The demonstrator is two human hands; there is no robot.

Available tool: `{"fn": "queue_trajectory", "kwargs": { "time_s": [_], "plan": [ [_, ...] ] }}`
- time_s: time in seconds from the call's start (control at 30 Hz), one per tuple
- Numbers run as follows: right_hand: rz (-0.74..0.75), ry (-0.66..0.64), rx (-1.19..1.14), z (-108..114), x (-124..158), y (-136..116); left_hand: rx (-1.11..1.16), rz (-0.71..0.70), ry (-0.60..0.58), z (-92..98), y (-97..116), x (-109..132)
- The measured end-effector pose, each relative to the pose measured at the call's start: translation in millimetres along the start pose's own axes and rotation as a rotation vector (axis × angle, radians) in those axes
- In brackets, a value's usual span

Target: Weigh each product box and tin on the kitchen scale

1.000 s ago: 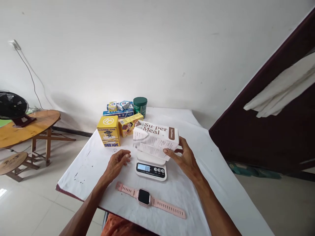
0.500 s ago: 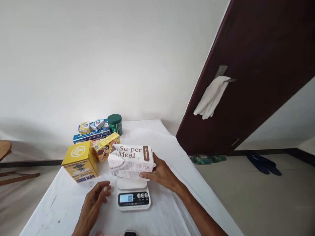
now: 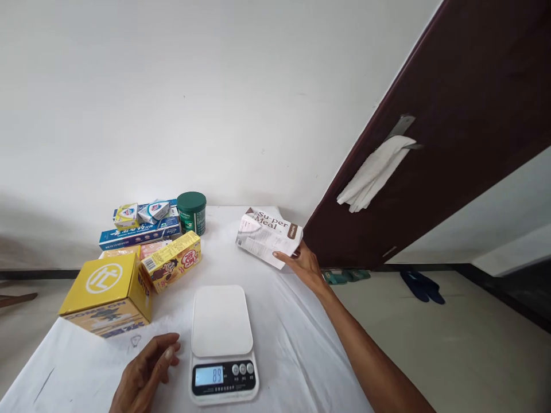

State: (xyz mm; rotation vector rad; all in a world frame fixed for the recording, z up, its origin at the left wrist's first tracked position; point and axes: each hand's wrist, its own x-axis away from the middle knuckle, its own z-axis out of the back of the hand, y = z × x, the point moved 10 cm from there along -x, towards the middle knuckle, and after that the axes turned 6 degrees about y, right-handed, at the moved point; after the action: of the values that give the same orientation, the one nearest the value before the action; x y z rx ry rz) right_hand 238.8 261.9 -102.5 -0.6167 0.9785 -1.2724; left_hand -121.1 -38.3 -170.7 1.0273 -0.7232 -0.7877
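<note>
My right hand (image 3: 305, 265) grips one end of a white carton marked "Su-per Meal" (image 3: 269, 234), at the far right part of the table. Whether the carton's underside touches the cloth I cannot tell. Nearer to me stands a white kitchen scale (image 3: 221, 324) with a bare platform; its lit display reads about 89. Left of the scale my left hand (image 3: 146, 370) rests with its fingers loosely curled and apart, holding nothing.
On the left stand a yellow box (image 3: 107, 289), a smaller yellow carton (image 3: 174, 261), blue toothpaste boxes (image 3: 142, 234), small wrapped packs (image 3: 154, 211) and a green tub (image 3: 191, 213). A white cloth covers the table (image 3: 297, 338). A towel (image 3: 374, 172) hangs on the dark door's handle.
My right hand has carried the white carton from above the scale to the far right of the table. The scale's platform is uncovered. The view has shifted a little; my left hand remains beside the scale.
</note>
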Motion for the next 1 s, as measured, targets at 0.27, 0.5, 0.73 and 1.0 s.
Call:
{"fn": "queue_trajectory", "kwargs": {
  "time_s": [0.27,0.5,0.73,1.0],
  "plan": [
    [-0.059,0.069,0.099,-24,-82,35,-0.044,0.033,-0.046,4.3,-4,-8],
    [-0.133,0.114,0.092,-42,-148,57,0.002,0.082,0.019,5.2,0,-4],
    [-0.127,0.131,0.097,-39,-164,61,-0.002,0.078,-0.038,1.6,-11,-8],
    [-0.051,0.179,0.157,-36,-161,33,0.055,-0.017,-0.087,-3.1,7,-8]
  ]
}}
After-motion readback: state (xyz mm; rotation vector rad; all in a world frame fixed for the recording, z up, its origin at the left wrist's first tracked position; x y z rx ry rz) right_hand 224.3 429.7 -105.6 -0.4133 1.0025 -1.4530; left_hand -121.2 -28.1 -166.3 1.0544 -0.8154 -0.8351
